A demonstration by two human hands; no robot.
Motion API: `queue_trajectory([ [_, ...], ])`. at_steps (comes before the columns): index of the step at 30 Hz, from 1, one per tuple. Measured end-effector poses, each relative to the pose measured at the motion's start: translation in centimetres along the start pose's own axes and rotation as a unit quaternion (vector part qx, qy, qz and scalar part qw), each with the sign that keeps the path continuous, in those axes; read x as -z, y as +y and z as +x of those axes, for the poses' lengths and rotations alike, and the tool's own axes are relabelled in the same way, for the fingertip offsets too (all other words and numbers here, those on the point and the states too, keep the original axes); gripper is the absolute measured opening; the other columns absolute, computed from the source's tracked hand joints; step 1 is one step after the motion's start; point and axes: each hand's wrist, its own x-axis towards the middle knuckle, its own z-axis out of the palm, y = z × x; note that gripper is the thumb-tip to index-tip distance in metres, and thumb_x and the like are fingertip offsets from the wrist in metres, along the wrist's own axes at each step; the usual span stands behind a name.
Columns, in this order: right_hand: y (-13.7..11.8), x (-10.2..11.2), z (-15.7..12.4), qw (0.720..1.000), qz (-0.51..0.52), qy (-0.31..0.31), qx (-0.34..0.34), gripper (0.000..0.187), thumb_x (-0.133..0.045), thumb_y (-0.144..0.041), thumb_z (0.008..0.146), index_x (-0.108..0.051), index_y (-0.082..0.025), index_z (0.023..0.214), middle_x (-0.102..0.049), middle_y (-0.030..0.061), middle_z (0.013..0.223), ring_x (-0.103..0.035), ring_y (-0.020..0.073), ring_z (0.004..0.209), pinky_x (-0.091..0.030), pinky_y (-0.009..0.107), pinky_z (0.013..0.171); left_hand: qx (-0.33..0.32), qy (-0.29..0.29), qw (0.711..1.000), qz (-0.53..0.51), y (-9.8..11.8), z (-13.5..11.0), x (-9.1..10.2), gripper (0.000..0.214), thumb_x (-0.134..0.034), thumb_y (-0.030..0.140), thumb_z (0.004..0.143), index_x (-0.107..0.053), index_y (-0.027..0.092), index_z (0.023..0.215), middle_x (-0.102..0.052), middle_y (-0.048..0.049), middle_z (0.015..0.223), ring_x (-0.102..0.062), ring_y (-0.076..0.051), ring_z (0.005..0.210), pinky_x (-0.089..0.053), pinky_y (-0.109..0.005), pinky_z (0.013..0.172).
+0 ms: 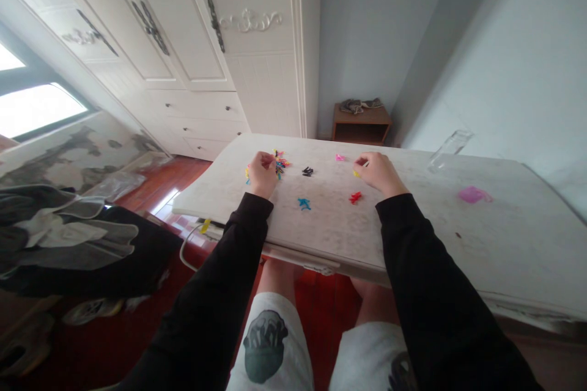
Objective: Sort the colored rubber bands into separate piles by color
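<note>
My left hand (263,175) is at the left part of the white table, its fingers bent together against a mixed pile of small coloured pieces (281,164). Whatever those fingers hold is too small to make out. Farther right, my right hand (380,173) has its thumb and fingers closed just above a few yellow pieces (356,174); its fingertips hide any held piece. Between the hands lie small sorted groups: black pieces (307,171), blue pieces (304,203), red pieces (355,197) and pink pieces (340,157). Their exact kind is too small to tell.
On the table's right side, a clear glass (449,151) stands tilted-looking near the wall, with a pink translucent item (474,195) before it. A white wardrobe (261,73) and a small brown cabinet (361,119) are behind. Dark bags and cloth (92,238) crowd the left.
</note>
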Motion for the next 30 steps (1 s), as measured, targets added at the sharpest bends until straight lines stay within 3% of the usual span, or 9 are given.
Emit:
queue_trajectory([
  [17, -0.09, -0.10, -0.05, 1.000, 0.005, -0.014, 0.001, 0.013, -0.066, -0.024, 0.083, -0.078, -0.020, 0.085, -0.079, 0.0101, 0.091, -0.071, 0.0234, 0.087, -0.052, 0.032, 0.082, -0.020, 0.005, 1.000, 0.015, -0.22, 0.00, 0.12, 0.021, -0.060, 0.001, 0.072, -0.055, 0.020, 0.080, -0.062, 0.0008, 0.077, -0.060, -0.013, 0.072, -0.047, -0.024, 0.071],
  [23, 0.12, -0.29, 0.03, 1.000, 0.003, -0.007, 0.015, 0.015, -0.064, -0.024, 0.084, -0.078, -0.020, 0.084, -0.079, 0.0101, 0.090, -0.071, 0.0237, 0.086, -0.052, 0.033, 0.081, 0.005, 0.008, 1.000, -0.006, -0.03, -0.12, -0.03, 0.016, -0.065, 0.007, 0.074, -0.056, 0.019, 0.080, -0.064, 0.0007, 0.078, -0.058, -0.011, 0.063, -0.046, -0.022, 0.063],
  [30, -0.12, -0.24, -0.14, 1.000, 0.002, -0.008, 0.018, 0.014, -0.064, -0.025, 0.084, -0.078, -0.021, 0.084, -0.079, 0.0101, 0.090, -0.072, 0.0244, 0.088, -0.052, 0.033, 0.082, 0.000, -0.065, 0.998, 0.022, -0.59, -0.25, -0.10, 0.010, -0.072, 0.017, 0.073, -0.065, 0.020, 0.079, -0.065, 0.0017, 0.069, -0.059, -0.013, 0.061, -0.042, -0.023, 0.057],
])
